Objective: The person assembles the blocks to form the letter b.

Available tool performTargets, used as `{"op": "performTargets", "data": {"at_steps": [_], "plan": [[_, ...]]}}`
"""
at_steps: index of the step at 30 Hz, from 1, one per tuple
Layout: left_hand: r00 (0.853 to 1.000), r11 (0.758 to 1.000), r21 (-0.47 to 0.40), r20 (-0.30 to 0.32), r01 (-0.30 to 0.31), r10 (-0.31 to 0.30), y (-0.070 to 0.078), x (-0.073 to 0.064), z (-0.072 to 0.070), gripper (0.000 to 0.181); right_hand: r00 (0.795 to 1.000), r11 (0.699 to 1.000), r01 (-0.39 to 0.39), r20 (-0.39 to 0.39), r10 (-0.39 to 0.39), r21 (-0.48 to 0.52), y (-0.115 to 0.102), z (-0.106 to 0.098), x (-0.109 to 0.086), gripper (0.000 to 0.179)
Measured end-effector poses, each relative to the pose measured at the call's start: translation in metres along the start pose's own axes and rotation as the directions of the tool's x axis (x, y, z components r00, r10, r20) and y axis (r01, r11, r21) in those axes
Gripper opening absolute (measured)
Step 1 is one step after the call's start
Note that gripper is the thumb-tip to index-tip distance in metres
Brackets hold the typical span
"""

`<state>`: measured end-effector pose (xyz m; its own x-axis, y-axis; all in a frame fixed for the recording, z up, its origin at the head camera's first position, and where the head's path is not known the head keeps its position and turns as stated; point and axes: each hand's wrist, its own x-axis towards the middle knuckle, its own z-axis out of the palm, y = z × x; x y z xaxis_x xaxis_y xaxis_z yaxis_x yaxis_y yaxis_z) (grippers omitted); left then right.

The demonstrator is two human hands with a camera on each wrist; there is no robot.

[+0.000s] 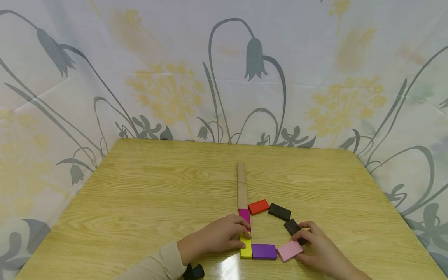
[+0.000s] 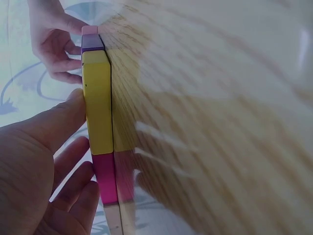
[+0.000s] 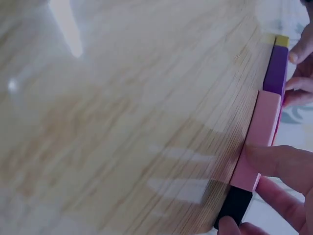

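Observation:
In the head view a yellow block [image 1: 246,252] lies at the near-left corner of a loop of flat blocks. My left hand [image 1: 224,235] holds it, thumb at its left edge and a finger reaching across the top; other fingers lie over the magenta block [image 1: 244,215]. A purple block [image 1: 264,251] lies against the yellow one. Beside the purple block sits a tilted pink block [image 1: 289,251], pinched by my right hand [image 1: 320,249]. In the right wrist view the thumb presses the pink block's side, and fingers touch a black block [image 3: 234,205].
Two tan blocks [image 1: 242,186] run in a line away from the magenta one. A red block [image 1: 259,207], a black block [image 1: 280,211] and a dark block [image 1: 292,227] curve round the far right. Behind the wooden table [image 1: 157,175] hangs a floral curtain [image 1: 227,97]. A black object [image 1: 193,272] shows at the left wrist.

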<state>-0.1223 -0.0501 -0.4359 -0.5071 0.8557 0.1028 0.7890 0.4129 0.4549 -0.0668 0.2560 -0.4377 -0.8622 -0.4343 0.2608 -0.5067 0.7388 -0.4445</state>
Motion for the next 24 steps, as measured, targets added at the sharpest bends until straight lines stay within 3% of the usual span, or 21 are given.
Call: {"op": "performTargets", "data": {"at_steps": [9,15,24], "plan": [[1.000,1.000,-0.013,0.001,-0.002,0.002,0.002,0.001,0.000,0.021,0.996,0.997,-0.070,0.047,0.070,0.009,-0.007,-0.003,0.000,0.039],[1.000,1.000,0.003,0.001,-0.004,0.004,0.000,0.001,0.001,0.021,0.988,0.990,-0.129,0.091,0.124,0.052,-0.006,-0.020,0.004,0.047],[1.000,0.998,0.055,-0.018,0.006,-0.005,0.001,-0.002,-0.001,0.020,0.983,0.985,-0.170,-0.071,0.169,-0.014,-0.001,-0.057,0.024,0.047]]}}
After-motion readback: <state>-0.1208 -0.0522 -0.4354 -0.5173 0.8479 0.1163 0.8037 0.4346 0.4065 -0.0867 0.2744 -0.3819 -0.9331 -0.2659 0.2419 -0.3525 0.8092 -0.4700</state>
